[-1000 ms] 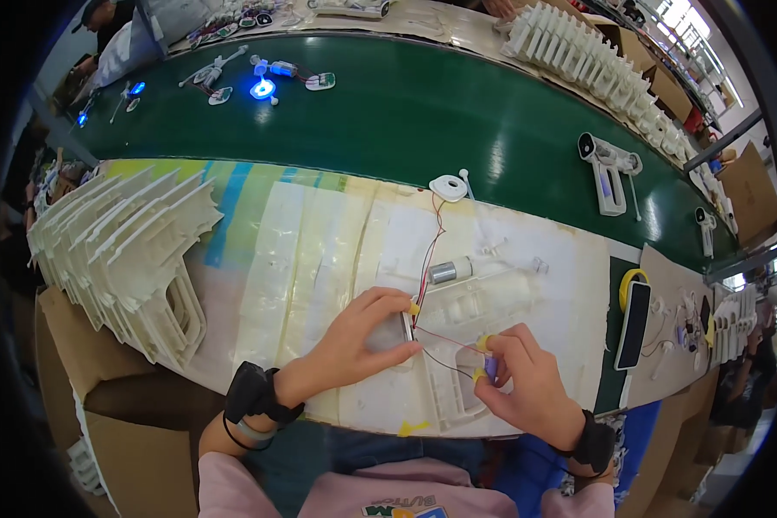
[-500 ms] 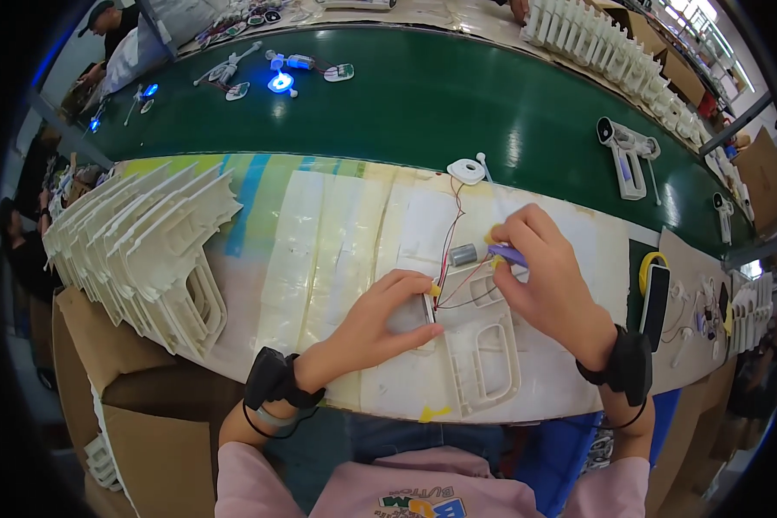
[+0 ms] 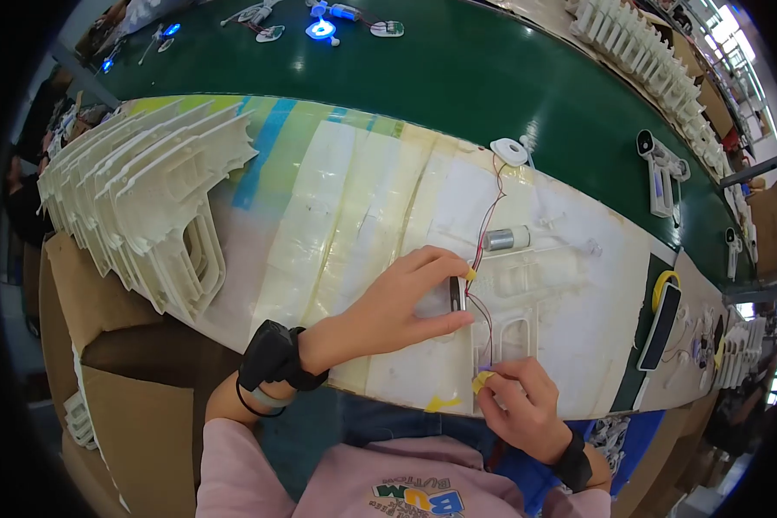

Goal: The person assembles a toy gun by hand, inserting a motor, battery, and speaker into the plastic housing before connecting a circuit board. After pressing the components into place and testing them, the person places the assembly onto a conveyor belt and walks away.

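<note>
Left hand [image 3: 395, 298]: thumb and index fingers pinch a thin flat dark piece [image 3: 456, 296], glossy pale edge, standing on edge above the counter [image 3: 570, 363]; right hand [image 3: 527, 407]: fingers pinched on a smooth purple piece [image 3: 485, 369], mostly hidden, by the counter's near edge; thin red and black wires [image 3: 492, 321] curve between hands; beneath, white molded-plastic shell [image 3: 518, 325], ribbed, looped handle; beyond, shiny metal cylinder [image 3: 498, 240], round white disc [image 3: 509, 153]; far left, overlapping ribbed white shells [image 3: 138, 203]
</note>
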`<action>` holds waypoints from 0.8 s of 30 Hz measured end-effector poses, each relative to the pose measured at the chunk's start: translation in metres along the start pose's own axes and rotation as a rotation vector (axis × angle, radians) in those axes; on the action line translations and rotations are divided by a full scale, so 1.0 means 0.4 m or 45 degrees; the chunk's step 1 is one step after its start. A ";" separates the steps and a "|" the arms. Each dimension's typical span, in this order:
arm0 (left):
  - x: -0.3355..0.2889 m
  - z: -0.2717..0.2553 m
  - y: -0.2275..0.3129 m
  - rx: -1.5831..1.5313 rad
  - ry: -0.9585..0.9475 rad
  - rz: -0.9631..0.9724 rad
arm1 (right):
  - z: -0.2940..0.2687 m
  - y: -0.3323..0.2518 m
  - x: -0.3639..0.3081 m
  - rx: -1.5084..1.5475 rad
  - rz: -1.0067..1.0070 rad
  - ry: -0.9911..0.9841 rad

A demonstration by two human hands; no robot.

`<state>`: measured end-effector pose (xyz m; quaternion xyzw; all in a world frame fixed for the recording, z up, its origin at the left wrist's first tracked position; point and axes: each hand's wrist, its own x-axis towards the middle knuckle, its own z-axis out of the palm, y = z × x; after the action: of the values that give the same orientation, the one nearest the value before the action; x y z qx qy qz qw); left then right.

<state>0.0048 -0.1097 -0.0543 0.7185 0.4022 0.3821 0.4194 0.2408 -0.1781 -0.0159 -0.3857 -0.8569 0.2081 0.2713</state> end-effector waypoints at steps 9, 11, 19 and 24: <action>0.007 0.000 0.020 0.050 -0.004 0.001 | -0.028 -0.022 0.025 -0.122 0.389 -0.133; 0.005 0.000 0.022 0.067 0.001 -0.012 | -0.035 -0.014 0.045 -0.205 0.297 -0.268; 0.009 -0.008 0.012 0.008 0.020 -0.030 | -0.118 0.212 0.249 -0.188 0.066 -0.043; 0.003 -0.003 0.009 -0.081 0.036 -0.073 | -0.119 0.223 0.308 -0.127 0.187 -0.599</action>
<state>0.0051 -0.1094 -0.0504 0.6875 0.4163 0.3926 0.4470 0.2508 -0.0207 0.0076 -0.4009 -0.8753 0.2689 0.0292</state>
